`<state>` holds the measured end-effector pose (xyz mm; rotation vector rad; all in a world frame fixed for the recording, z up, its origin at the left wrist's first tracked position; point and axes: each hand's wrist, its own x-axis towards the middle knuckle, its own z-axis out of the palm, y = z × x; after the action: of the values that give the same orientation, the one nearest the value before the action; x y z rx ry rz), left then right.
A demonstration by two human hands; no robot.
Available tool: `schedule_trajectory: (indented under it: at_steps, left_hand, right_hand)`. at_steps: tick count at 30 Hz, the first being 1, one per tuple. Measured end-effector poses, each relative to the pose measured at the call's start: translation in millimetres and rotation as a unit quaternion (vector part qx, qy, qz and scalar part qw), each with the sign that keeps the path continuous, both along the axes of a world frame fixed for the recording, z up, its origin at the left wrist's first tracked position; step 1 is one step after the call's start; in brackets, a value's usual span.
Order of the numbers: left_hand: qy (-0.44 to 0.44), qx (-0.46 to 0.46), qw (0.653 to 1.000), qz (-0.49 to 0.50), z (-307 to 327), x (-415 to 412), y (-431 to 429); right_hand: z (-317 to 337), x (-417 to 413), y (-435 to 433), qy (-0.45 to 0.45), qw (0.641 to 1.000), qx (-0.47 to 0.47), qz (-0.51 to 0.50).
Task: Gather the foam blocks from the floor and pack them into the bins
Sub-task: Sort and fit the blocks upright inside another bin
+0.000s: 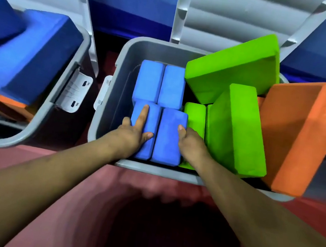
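Light-blue rectangular foam blocks (172,82) stand on end, four together, in the left half of the grey plastic bin (129,56) at the centre of the frame. The left hand (133,135) rests on the front-left blue block (152,117). Its index finger lies straight along the top, its thumb is spread to the side, and its other fingers bend down over the block's left edge. The right hand (190,140) holds the front-right blue block (169,141) with the thumb on top. Its fingers are tucked down the right side, out of sight next to a small lime-green foam block (194,115).

The fit looks tight. Pushing these two down hard could trap the hidden fingers against the green foam or squeeze a neighbouring block upward. The right half of the bin is the greater risk. Two large lime-green foam slabs (232,68) lie tilted and loose, and the big orange foam block (302,136) leans over the rim at centre right. A knock could tip the orange block out onto the floor, and as things lie the lid would probably not close.

The bins sit on a reddish-pink floor mat (64,193) in front of a blue padded wall (128,3). The ribbed grey lid (235,18) stands open at the top of the frame. At upper left, a second grey bin (19,138) is heaped with dark-blue foam blocks (31,52) above its rim.
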<state>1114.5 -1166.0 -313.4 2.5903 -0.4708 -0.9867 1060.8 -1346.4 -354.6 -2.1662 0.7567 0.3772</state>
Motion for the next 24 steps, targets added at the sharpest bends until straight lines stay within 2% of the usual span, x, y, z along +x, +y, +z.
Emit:
schedule_trajectory:
  at_steps: [4,6,9,12,16,21,24]
  left_hand:
    - [-0.054,0.049,0.997,0.008,1,3,-14]
    - [-0.084,0.022,0.996,0.025,1,7,-17]
    - [-0.079,-0.036,0.995,0.044,0,18,-9]
    - [-0.069,-0.045,0.995,0.064,-1,36,8]
    - [-0.049,0.0,0.998,0.039,-5,38,9]
    - [-0.055,0.047,0.997,0.021,-12,31,-5]
    - [-0.043,0.058,0.997,0.027,-8,34,-8]
  right_hand:
    - [-1,12,4,0.014,1.0,-0.006,0.007]
    - [-3,13,4,0.025,1.0,-0.001,0.006]
    - [-3,18,9,0.023,1.0,0.002,0.006]
    - [-5,18,22,0.032,0.994,0.095,0.032]
    - [-8,18,16,0.071,0.985,0.145,0.062]
    - [-2,17,13,0.051,0.991,0.11,0.053]
    - [6,14,13,0.06,0.987,0.146,0.041]
